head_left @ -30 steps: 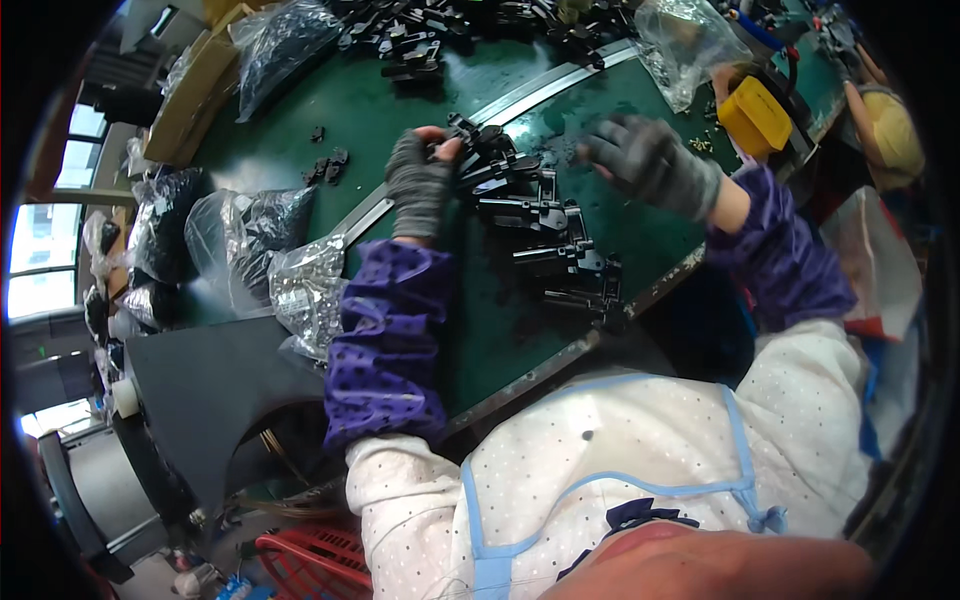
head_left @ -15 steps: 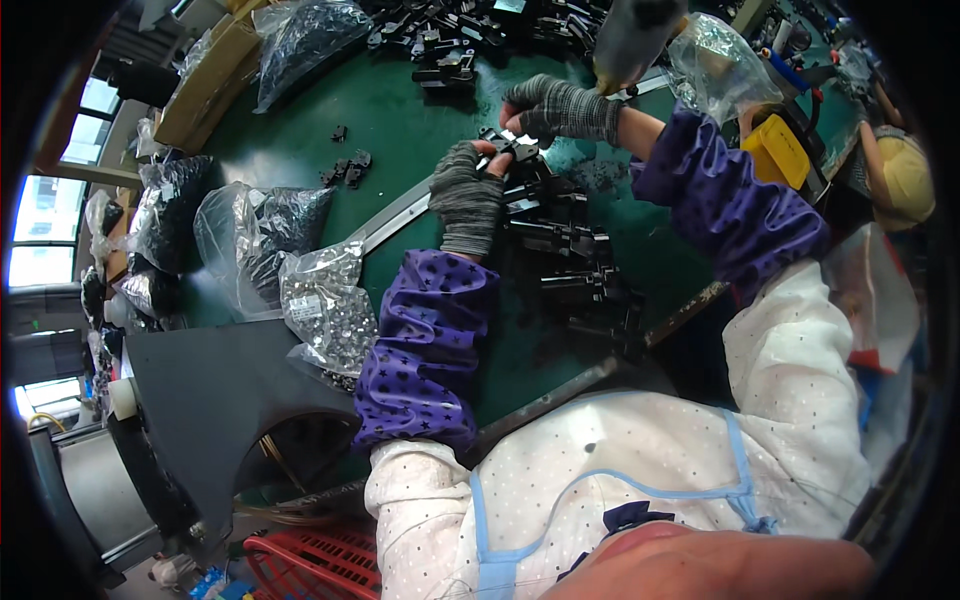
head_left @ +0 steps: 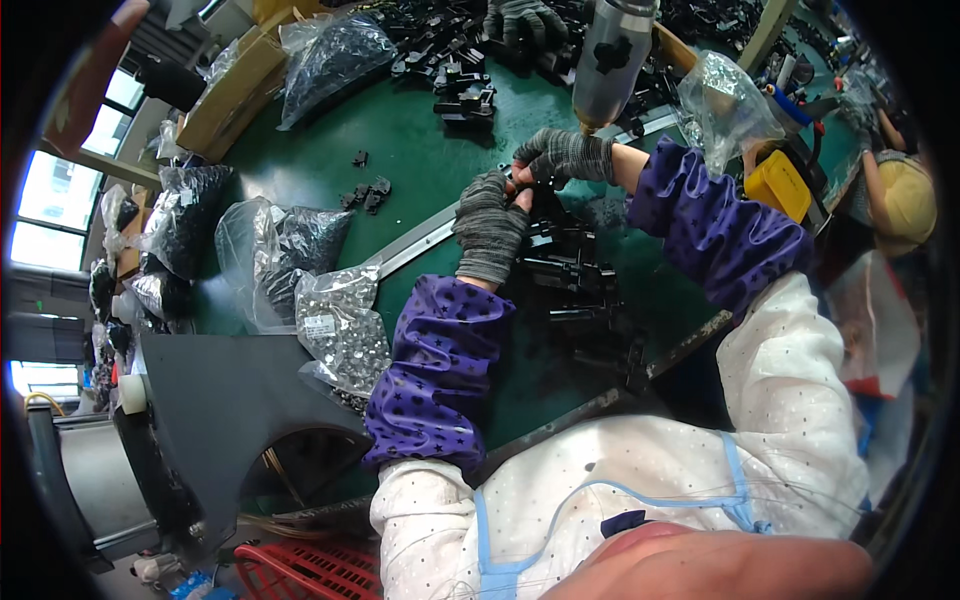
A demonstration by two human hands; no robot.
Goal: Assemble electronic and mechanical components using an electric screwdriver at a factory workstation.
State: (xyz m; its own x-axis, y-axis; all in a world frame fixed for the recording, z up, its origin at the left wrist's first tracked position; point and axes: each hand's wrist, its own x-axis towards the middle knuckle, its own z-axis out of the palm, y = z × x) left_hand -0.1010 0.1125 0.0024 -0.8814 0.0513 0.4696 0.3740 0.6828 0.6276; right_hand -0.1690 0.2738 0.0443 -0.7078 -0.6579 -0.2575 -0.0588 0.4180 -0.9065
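Observation:
My left hand (head_left: 490, 228), in a grey striped fingerless glove, is closed over the metal rail (head_left: 420, 240), its thumb and fingers around a small black part mostly hidden by them. My right hand (head_left: 565, 158), gloved alike, meets it from the right with fingertips pinched together at the same part. What the right fingertips hold is hidden. Just beside and below the hands, several black metal assemblies (head_left: 570, 275) lie in a row. Above my right hand hangs a cylindrical, screwdriver-like tool (head_left: 608, 70), its tip near my knuckles.
Another person's gloved hand (head_left: 527, 22) is at the far pile of black parts (head_left: 465, 100). At left are a bag of small metal pieces (head_left: 342, 335), bags of black parts (head_left: 312, 238) and a few loose black pieces (head_left: 372, 194). A yellow container (head_left: 778, 185) stands at right.
The view has shifted slightly, moving the table down and right. My right hand has come in closer to my left, hiding the part. Another person's gloved hand has appeared at the far pile.

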